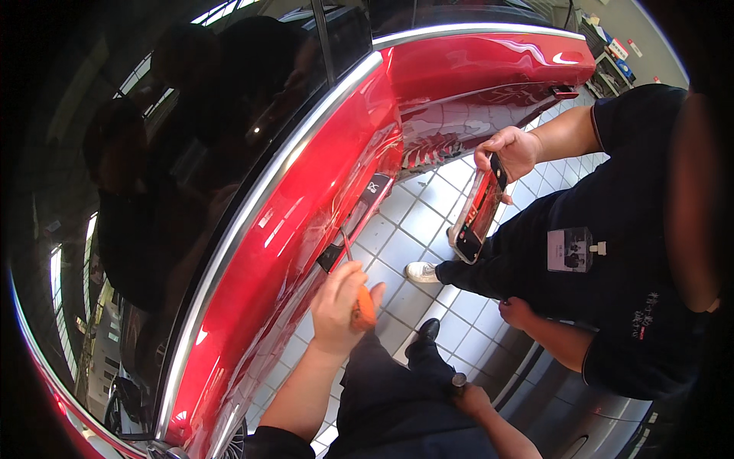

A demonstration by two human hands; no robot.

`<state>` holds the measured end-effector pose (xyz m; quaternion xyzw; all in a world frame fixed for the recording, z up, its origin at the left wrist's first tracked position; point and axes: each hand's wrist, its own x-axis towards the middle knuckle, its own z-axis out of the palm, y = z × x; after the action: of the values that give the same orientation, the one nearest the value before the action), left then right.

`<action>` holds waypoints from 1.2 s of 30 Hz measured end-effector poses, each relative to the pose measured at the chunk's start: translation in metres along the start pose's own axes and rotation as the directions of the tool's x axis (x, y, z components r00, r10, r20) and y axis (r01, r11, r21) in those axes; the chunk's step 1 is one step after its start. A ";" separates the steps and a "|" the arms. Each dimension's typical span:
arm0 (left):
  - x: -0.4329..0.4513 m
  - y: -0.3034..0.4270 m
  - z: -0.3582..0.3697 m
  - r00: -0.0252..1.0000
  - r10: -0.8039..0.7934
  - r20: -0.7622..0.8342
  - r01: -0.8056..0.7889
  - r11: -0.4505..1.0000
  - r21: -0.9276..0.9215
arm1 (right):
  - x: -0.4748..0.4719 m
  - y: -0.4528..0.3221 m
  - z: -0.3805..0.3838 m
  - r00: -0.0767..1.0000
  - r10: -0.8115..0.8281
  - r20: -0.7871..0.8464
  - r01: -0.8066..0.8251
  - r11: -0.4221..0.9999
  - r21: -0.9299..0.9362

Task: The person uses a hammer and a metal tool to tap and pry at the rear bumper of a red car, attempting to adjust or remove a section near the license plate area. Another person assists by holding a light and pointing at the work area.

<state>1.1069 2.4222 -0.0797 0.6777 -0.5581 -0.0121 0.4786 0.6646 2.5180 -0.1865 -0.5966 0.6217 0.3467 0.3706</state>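
My left hand (338,307) grips the orange handle of a thin metal-shafted tool (363,310). Its shaft points up to the crumpled lower part of a red car door (304,183), by a dark sill trim piece (367,195); whether the tip touches cannot be told. Low beside my right leg, my right hand (473,399) is closed on a tool with a round metal end (459,380), perhaps a hammer; most of it is hidden. The door's lower skin is creased and torn, below a bright chrome strip (252,224) and dark window glass.
A co-worker in dark clothes (625,229) stands close at the right, holding a smartphone (479,212) near the damage. A second red door panel (487,63) stretches across the top. Grey-white floor tiles (395,246), a grey car (550,401) at lower right, and shelves (610,72) at upper right.
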 end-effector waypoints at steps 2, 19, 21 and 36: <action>-0.002 0.005 0.005 0.998 0.054 0.045 -0.057 0.997 0.046 | 0.000 -0.001 -0.001 1.000 -0.010 0.006 0.010 1.000 -0.010; -0.008 0.018 -0.002 0.989 0.145 -0.010 -0.143 0.983 0.112 | -0.004 -0.009 -0.004 0.999 0.031 0.013 -0.031 0.999 0.009; -0.008 0.030 -0.016 0.980 0.199 -0.022 -0.196 0.977 0.081 | -0.005 -0.009 -0.002 0.999 0.034 0.015 -0.034 0.999 -0.016; -0.178 -0.005 -0.017 0.681 -0.498 0.538 0.549 0.832 0.076 | 0.018 0.003 0.003 0.999 -0.037 -0.031 0.035 0.999 -0.039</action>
<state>1.0529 2.5691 -0.1659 0.7548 -0.4503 -0.3627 0.3099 0.6619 2.5118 -0.2041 -0.6202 0.6098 0.3424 0.3553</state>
